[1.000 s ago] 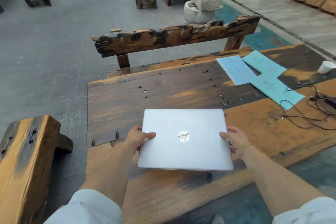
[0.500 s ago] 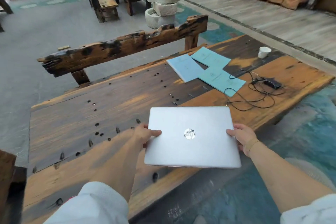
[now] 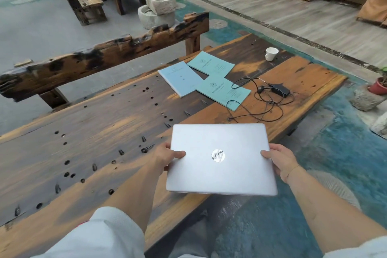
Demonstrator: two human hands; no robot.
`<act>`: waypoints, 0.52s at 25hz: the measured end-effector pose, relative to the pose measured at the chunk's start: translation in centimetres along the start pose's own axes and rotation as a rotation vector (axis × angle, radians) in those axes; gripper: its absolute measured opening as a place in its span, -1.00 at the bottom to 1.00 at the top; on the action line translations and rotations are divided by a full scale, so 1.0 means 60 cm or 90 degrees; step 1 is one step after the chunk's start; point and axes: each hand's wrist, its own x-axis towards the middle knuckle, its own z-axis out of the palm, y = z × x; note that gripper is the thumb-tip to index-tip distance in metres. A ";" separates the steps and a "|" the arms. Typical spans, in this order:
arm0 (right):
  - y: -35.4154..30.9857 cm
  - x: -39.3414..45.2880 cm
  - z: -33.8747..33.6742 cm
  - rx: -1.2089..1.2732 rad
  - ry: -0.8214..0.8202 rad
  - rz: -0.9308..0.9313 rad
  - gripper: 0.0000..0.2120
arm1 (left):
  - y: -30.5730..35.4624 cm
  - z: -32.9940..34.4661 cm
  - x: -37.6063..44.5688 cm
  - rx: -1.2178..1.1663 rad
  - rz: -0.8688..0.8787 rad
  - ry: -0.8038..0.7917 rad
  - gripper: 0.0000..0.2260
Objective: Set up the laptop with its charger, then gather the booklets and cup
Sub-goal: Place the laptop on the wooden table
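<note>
The long, dark and orange rough-sawn wooden bench (image 3: 88, 132), pitted with holes, runs from seven o'clock up to two o'clock. Behind it, from nine to twelve o'clock, stands a charred, weathered timber backrest beam (image 3: 109, 56). A closed, silver rectangular laptop (image 3: 219, 159) with a round logo on its lid sits at the centre, held lid-up partly over the bench's near edge. The left hand (image 3: 167, 156) grips its left edge, thumb on the lid; the right hand (image 3: 279, 160) grips its right edge, thumb on top, fingers hidden beneath. At one o'clock lie three thin pale blue-green paper booklets (image 3: 203, 79), flat and overlapping at their corners. Just beside them, toward two o'clock, a black charger brick with its tangled thin black cable (image 3: 279, 89) rests on the bench, one cable loop lying over the nearest booklet. Further out at one o'clock, a small white ceramic cup (image 3: 271, 53) with a handle stands apart.
</note>
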 end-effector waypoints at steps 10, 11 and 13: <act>-0.083 0.171 0.059 -0.085 -0.017 0.024 -0.73 | 0.059 0.028 0.159 -0.031 -0.052 0.022 -0.56; -0.092 0.183 0.072 -0.097 -0.025 0.029 -0.73 | 0.060 0.027 0.167 -0.046 -0.060 0.026 -0.56; -0.116 0.223 0.110 -0.133 -0.042 0.044 -0.73 | 0.059 0.016 0.198 -0.094 -0.084 0.039 -0.57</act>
